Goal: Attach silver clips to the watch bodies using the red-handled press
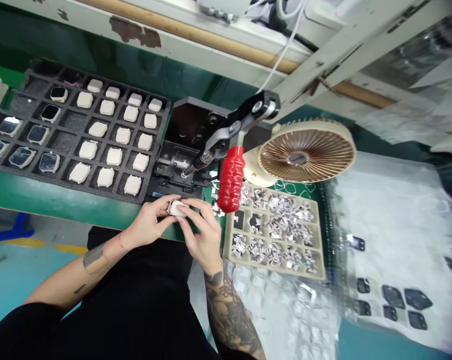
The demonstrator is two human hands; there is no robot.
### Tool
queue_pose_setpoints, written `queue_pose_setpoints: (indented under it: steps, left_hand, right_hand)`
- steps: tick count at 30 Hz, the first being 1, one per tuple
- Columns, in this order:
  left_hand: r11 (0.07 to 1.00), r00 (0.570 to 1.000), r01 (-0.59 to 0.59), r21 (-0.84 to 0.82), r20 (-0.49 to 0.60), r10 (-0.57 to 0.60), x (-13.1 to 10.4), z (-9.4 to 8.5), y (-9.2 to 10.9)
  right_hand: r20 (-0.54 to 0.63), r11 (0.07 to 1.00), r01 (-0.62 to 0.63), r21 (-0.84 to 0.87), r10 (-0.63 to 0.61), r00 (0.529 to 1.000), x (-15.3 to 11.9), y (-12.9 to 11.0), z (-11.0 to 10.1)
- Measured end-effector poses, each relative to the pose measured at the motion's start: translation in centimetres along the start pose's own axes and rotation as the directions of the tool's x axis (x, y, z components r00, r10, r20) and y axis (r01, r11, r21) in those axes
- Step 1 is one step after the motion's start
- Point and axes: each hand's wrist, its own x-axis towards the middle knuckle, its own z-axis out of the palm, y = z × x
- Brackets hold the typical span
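A small white watch-shaped piece [176, 208] is held between both hands at the green bench's front edge. My left hand [149, 221] pinches its left side with thumb and fingers. The fingers of my right hand [202, 231] press on its top and right side. Just beyond the hands stands a black clamp press [180, 167] with a red grip handle [231, 180]. To the left lies a dark foam tray [70, 122], holding several white pieces and several dark-screened watch pieces in its compartments.
A beige compartment box [228, 245] of small silvery parts lies to the right. Behind it is a round beige fan [306, 151]. Clear plastic trays [286, 310] and a plastic-covered surface [394, 215] with dark pieces lie further right.
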Motion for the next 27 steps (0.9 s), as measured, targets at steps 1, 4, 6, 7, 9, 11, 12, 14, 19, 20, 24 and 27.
queue_pose_setpoints:
  steps: [1,4,6,7,9,11,12,14,19,20,24,27]
  left_hand:
    - [1.000,1.000,-0.012,-0.010,0.009,0.012,0.0,-0.1,0.0]
    - [0.994,0.999,-0.035,-0.103,0.013,0.036,0.0,-0.2,-0.1]
    - [0.984,0.999,-0.037,-0.173,-0.020,0.034,0.1,-0.1,-0.2]
    - [0.980,0.999,-0.042,-0.196,-0.040,0.035,0.1,-0.1,-0.2]
    - [0.975,0.997,-0.055,-0.217,-0.060,0.043,0.2,-0.1,-0.2]
    - [0.977,0.997,-0.067,-0.204,-0.037,0.060,0.0,-0.1,0.0]
    - [0.980,0.997,-0.074,-0.183,-0.021,0.072,-0.1,-0.1,0.1]
    - [0.988,0.994,-0.110,-0.111,-0.009,0.109,-0.5,0.0,0.5]
    - [0.959,0.959,-0.271,0.081,-0.062,0.277,-1.8,-0.3,1.6]
    - [0.957,0.956,-0.275,0.092,-0.075,0.283,-2.0,-0.4,1.7]
    - [0.988,0.976,-0.142,-0.058,-0.175,0.130,-2.6,-1.1,2.1]
    - [0.974,0.983,-0.061,-0.219,-0.185,0.020,-3.0,-1.7,2.5]
  right_hand:
    - [0.000,1.000,0.007,-0.001,-0.007,1.000,-0.1,0.1,0.4]
    - [-0.001,1.000,0.019,0.014,-0.019,1.000,-0.4,0.3,1.1]
    - [-0.024,0.999,-0.015,0.039,0.016,1.000,-0.6,0.3,1.2]
    - [-0.050,0.997,-0.054,0.057,0.057,0.997,-0.7,0.2,1.2]
    - [-0.092,0.983,-0.150,0.110,0.160,0.983,-0.7,0.2,1.0]
    - [-0.078,0.959,-0.216,0.184,0.233,0.969,-0.7,0.2,1.0]
    - [-0.057,0.950,-0.226,0.218,0.244,0.968,-0.7,0.1,1.0]
    - [-0.051,0.942,-0.216,0.256,0.237,0.970,-0.7,-0.2,1.3]
    - [-0.116,0.960,-0.149,0.236,0.180,0.977,-0.8,-1.8,1.9]
    - [-0.089,0.967,-0.136,0.214,0.158,0.983,-0.5,-2.1,1.6]
    - [-0.192,0.997,0.045,-0.069,-0.057,0.980,3.1,-2.9,-1.1]
    - [-0.328,0.950,0.215,-0.226,-0.282,0.902,7.6,-3.4,-3.6]
